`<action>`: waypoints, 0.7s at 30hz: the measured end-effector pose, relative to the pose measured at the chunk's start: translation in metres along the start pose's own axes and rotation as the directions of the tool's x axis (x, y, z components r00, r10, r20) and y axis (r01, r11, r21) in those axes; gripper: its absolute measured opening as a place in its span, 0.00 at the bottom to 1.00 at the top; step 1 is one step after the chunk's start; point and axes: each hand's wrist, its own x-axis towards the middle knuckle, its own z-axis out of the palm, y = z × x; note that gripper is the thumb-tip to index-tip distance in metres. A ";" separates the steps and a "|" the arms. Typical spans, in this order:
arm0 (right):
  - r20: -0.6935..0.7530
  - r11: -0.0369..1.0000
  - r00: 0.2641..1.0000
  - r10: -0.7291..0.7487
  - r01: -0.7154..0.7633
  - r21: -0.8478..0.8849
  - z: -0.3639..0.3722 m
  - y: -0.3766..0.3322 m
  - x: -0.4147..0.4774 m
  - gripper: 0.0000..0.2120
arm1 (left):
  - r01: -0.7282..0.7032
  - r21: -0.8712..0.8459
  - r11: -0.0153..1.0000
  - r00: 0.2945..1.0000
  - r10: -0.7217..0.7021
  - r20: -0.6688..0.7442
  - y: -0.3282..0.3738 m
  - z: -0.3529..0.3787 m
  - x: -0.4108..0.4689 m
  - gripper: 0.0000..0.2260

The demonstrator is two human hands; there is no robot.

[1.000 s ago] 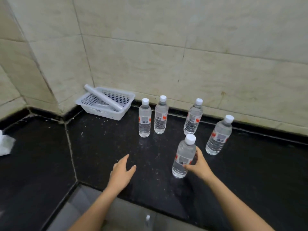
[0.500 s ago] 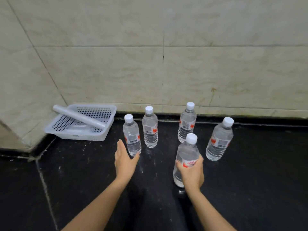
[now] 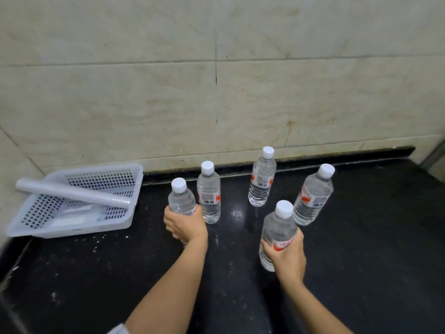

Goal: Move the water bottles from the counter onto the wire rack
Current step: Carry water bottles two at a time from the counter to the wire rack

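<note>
A person's left hand (image 3: 185, 225) and right hand (image 3: 286, 256), fingers curled tight, each grip a water bottle (image 3: 181, 201) (image 3: 278, 231) on the black counter (image 3: 361, 261); lifting both toward the unseen wire rack likely comes next.

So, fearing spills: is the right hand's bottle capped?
Capped: a white cap tops the bottle that the right hand grips.

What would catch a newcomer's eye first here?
Two bare hands each grip a clear water bottle at the black counter: the left hand the leftmost bottle, the right hand the nearest bottle. Three more bottles stand upright nearby. At far left, a white basket sits by the wall with a roll lying across it.
</note>
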 end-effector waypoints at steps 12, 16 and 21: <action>-0.086 0.998 0.995 0.058 -0.057 0.011 0.005 -0.008 -0.011 0.39 | -0.231 -0.127 0.964 0.703 0.256 0.663 -0.016 -0.064 0.034 0.33; -0.115 0.994 0.988 0.098 -0.093 0.054 0.004 -0.011 -0.020 0.38 | -0.221 -0.110 0.969 0.559 0.218 0.800 -0.024 -0.075 0.028 0.30; -0.127 0.989 0.984 0.126 -0.114 0.098 -0.002 -0.018 -0.036 0.32 | -0.169 -0.139 0.976 0.435 0.200 0.878 -0.029 -0.085 0.007 0.31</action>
